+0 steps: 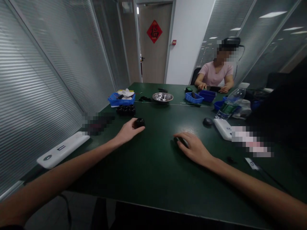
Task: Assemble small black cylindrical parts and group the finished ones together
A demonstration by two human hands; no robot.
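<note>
Your left hand (128,131) curls around one small black part (139,122); your right hand (193,148) lies flat over another (178,139). One steel bowl (162,97) holds small pieces, and the near blue bin (121,99) white ones.

left arm: bare, stretched forward from lower left | left hand (128,131): palm down, fingers curled together round something small and dark at their tips | right arm: bare, reaching in from lower right | right hand (193,147): palm down, fingers bent, covering a dark piece beneath the fingertips
</note>
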